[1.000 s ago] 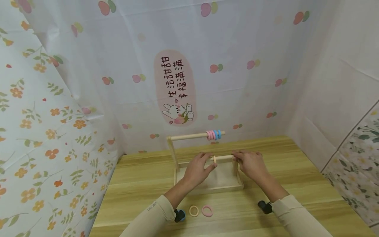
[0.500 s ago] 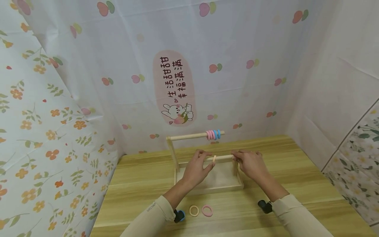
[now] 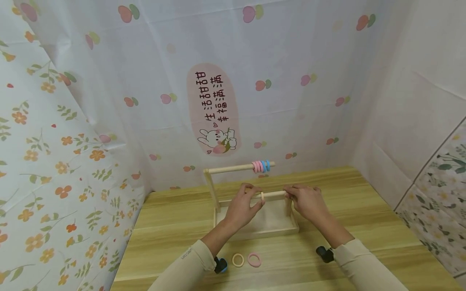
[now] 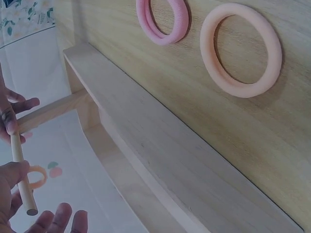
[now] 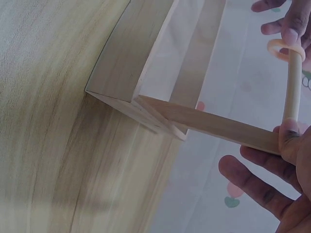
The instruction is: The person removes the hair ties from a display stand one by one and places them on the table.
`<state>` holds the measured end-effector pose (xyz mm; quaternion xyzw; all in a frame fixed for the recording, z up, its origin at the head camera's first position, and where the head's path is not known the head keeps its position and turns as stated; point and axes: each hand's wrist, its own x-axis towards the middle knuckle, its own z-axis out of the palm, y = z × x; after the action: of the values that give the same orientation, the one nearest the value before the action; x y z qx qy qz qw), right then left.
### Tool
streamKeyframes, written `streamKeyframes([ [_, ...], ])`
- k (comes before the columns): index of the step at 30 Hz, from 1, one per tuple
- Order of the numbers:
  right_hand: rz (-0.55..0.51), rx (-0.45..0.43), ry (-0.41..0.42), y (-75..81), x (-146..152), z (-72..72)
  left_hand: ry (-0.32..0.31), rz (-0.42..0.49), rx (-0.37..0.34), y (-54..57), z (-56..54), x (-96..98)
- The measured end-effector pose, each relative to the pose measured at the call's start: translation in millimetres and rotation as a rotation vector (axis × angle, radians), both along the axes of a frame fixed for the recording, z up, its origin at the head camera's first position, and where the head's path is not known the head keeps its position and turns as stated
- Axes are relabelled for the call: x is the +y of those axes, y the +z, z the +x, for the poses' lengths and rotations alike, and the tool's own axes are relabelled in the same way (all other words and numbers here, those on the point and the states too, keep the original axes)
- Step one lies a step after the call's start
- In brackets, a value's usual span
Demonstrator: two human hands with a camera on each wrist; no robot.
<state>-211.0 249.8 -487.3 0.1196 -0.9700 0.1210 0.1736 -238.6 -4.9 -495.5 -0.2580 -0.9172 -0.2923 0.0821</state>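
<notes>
A wooden rack [image 3: 267, 233] has a shallow tray base and two posts, each bearing a horizontal rod. My left hand [image 3: 240, 207] pinches a pale orange ring [image 3: 262, 196] around the lower, nearer rod [image 3: 275, 194]. In the left wrist view, the thumb presses at that ring [image 4: 45, 175] near the rod's free end, other fingers spread. My right hand [image 3: 308, 202] grips the same rod at the top of its post [image 5: 218, 127], thumb on the joint in the right wrist view. Pink and blue rings [image 3: 259, 166] hang together on the higher rod [image 3: 233, 168].
On the table [image 3: 171, 246] before the rack lie a pale orange ring [image 3: 238, 254] and a pink ring [image 3: 254, 254]. A blue ring [image 3: 225, 267] shows partly behind the black camera on the left wrist. Patterned cloth [image 3: 291, 48] hangs behind the table and at both sides.
</notes>
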Motion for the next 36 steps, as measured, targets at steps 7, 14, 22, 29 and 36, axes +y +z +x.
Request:
streamKeyframes([
  [7,-0.001,0.022,0.011,-0.4,-1.3,-0.3,0.008,0.005,0.019,0.3,0.6,-3.8],
  [14,0.005,0.029,0.016,1.3,-3.3,-0.8,-0.010,0.040,0.006,1.7,1.8,-12.6],
  [22,0.001,0.012,0.015,1.1,-2.8,-0.8,-0.009,0.069,-0.004,5.1,3.7,-19.2],
  [29,0.004,0.015,0.019,0.7,-1.6,-0.5,0.014,0.082,0.032,3.7,5.0,-24.8],
  [36,-0.002,0.017,0.015,-1.3,-1.9,-0.2,0.045,0.069,0.052,2.4,6.0,-30.1],
])
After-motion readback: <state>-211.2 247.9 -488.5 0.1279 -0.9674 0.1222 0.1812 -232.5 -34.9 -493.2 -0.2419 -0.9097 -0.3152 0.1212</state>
